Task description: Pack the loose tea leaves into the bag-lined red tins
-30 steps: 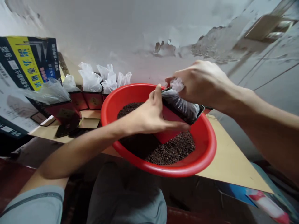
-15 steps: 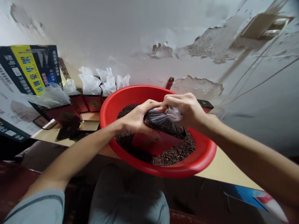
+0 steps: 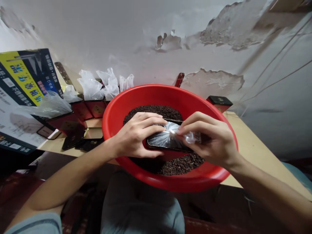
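Note:
A dark-rimmed tin [image 3: 168, 150] is held over the red basin [image 3: 170, 186], which contains loose dark dried leaves [image 3: 181, 165]. Inside the tin's opening is a clear plastic bag [image 3: 162, 139], gathered and twisted near its middle. My left hand [image 3: 138, 135] grips the tin's left end, thumb at the near side and fingers across the top. The fingertips of my right hand [image 3: 209, 138] are closed on the bag's twisted end at the right of the tin.
Several tins [image 3: 96, 109] with plastic bags sticking out stand left of the basin, beside dark lids [image 3: 91, 144] and a large printed carton [image 3: 21, 97]. A closed tin [image 3: 220, 102] sits at the right on the table [image 3: 253, 152]. A wall stands behind.
The tin has turned more level and its bag opening faces up more. My right hand has moved right and lower, and my left hand now lies over the tin's left end. The view has shifted.

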Motion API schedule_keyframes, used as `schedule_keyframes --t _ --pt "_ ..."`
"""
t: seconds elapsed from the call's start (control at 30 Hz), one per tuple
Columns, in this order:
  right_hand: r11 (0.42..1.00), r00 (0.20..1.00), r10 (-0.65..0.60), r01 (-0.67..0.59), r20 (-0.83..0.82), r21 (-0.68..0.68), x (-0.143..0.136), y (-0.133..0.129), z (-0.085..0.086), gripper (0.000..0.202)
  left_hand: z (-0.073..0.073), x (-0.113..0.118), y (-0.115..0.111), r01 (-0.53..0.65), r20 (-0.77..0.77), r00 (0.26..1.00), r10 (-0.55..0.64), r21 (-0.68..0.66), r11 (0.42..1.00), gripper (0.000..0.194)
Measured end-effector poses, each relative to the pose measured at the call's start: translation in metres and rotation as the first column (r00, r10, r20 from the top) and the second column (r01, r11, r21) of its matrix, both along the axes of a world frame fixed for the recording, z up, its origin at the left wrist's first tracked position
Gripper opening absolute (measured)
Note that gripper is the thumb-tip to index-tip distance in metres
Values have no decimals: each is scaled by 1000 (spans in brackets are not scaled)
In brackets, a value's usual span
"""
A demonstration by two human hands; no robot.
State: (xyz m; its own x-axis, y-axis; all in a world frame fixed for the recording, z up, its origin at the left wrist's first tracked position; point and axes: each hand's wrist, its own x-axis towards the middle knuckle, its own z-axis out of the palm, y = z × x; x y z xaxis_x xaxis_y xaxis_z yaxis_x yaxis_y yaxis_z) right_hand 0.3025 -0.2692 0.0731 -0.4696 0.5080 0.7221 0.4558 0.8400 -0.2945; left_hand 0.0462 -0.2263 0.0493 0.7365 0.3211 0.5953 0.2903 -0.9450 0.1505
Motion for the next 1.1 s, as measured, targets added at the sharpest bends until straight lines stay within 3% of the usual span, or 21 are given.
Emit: schedule_keyframes --t 0.2,0.33,0.47,0.6,0.7,0.9,1.1 --pt "993 992 58 -69 112 100 10 -7 -14 16 6 -1 -1 12 -58 998 -8 58 998 43" --pt "987 965 -16 -27 260 158 13 -17 -13 24 12 4 -6 85 -121 990 -72 107 991 47" --pt "967 953 -131 62 273 247 6 -28 -19 31 13 13 -6 126 -135 985 -106 148 981 36" --pt "973 968 -140 95 209 212 4 -38 -29 41 9 20 -6 153 -86 987 -138 205 967 19" --pt "976 954 -148 99 261 194 11 -43 -34 39 8 25 -7 158 -92 986 -141 223 962 13" --pt "979 904 -135 58 405 197 27 -46 -38 33 15 31 -10 159 -132 983 -128 259 953 20" --pt "990 930 -127 96 345 105 22 -36 -27 18 13 30 -10 168 -138 981 -134 273 947 22"
